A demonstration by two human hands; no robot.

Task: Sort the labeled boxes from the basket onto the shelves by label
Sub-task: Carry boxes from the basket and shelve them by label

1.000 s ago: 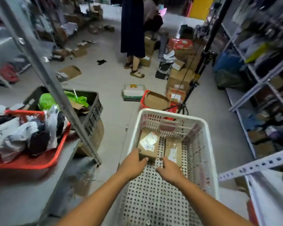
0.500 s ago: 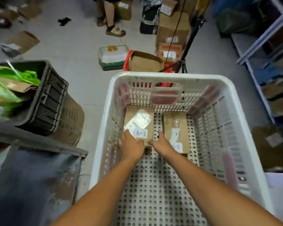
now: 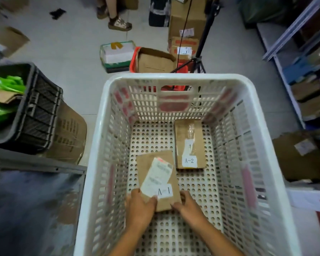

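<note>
Left hand (image 3: pixel 139 207) and right hand (image 3: pixel 189 206) both grasp the near end of the A-1 box (image 3: pixel 158 180), the left thumb lying over its white label and the right fingers curled at its near right corner.

Head view, the only 1 supplied: the A-1 box sits inside the white basket (image 3: pixel 175 79), directly ahead of both hands, its far end tilted slightly left. Whether it is lifted off the perforated floor or resting on it cannot be told. The A-2 box (image 3: pixel 189 143) lies flat further ahead and to the right of the right hand, near the A-1 box's far right corner but apart from it. Shelves (image 3: pixel 292 58) stand well off beyond the right hand; their labels are not legible.

Risks, as judgement:
1. Grip is confined to 1 end, so the far end may sag and slip on lifting.
2. The left thumb covers part of the label, inviting a misread.
3. The far corner could snag the A-2 box or the basket wall on the way out.
</note>
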